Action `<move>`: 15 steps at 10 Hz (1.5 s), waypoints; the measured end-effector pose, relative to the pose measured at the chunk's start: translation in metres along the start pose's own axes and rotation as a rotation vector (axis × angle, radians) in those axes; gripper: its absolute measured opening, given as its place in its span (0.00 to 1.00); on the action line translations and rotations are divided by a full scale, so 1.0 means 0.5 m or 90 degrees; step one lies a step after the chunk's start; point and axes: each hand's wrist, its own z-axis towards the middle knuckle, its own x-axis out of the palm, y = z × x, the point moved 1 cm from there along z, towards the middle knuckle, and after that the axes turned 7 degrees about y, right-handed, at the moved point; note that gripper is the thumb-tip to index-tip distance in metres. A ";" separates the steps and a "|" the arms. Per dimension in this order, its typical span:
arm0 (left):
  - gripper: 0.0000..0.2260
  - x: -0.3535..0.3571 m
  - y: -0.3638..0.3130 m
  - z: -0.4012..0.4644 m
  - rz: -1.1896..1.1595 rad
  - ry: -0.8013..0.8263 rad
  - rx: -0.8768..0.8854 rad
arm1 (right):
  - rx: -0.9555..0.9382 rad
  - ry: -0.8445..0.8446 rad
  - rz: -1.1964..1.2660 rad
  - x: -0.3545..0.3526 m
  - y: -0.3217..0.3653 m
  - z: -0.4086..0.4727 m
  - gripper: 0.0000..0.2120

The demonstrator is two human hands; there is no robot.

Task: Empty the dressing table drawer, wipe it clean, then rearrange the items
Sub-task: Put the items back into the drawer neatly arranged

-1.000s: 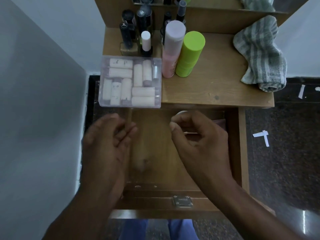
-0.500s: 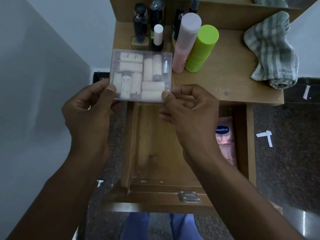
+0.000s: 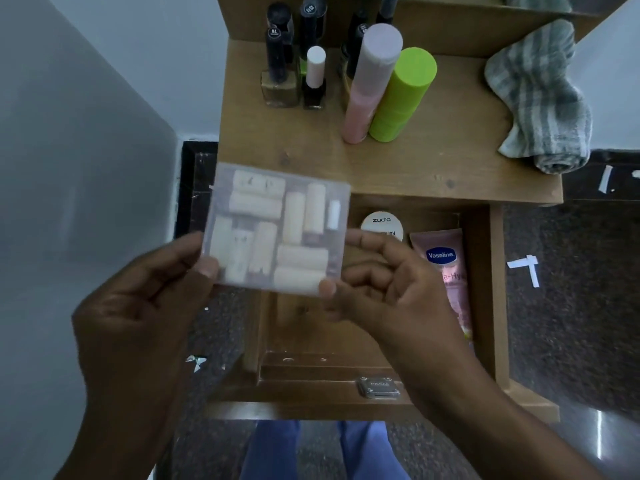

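Observation:
A clear plastic box (image 3: 277,226) filled with several cream-coloured rolls hangs in the air over the left side of the open wooden drawer (image 3: 481,289). My left hand (image 3: 145,306) grips its lower left corner and my right hand (image 3: 384,282) pinches its lower right corner. Inside the drawer lie a round white Zudio tin (image 3: 382,224) at the back and a pink Vaseline tube (image 3: 446,268) along the right wall. The drawer's left floor is partly hidden behind the box.
On the dressing table top (image 3: 415,164) stand several dark nail polish bottles (image 3: 280,74), a pink cylinder (image 3: 370,84) and a green cylinder (image 3: 401,95). A striped grey cloth (image 3: 540,98) lies at the right. A grey wall (image 3: 69,168) is close on the left. Dark floor surrounds the table.
Both hands took hold of the clear box on the table edge and brought it down and toward me, over the drawer. The Zudio tin and Vaseline tube came into sight.

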 end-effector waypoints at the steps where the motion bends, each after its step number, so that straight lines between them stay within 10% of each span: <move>1: 0.16 0.019 0.001 -0.037 0.049 0.026 -0.043 | 0.061 0.027 -0.095 -0.043 -0.016 -0.019 0.25; 3: 0.26 0.089 -0.006 -0.073 0.150 0.161 -0.047 | 0.177 0.059 -0.206 -0.120 -0.043 -0.027 0.19; 7: 0.12 0.181 0.004 -0.062 0.605 0.219 0.001 | 0.207 -0.007 -0.570 -0.159 -0.140 0.024 0.02; 15: 0.25 0.193 -0.035 -0.057 0.775 0.309 -0.026 | 0.075 -0.038 -0.733 -0.138 -0.133 0.068 0.02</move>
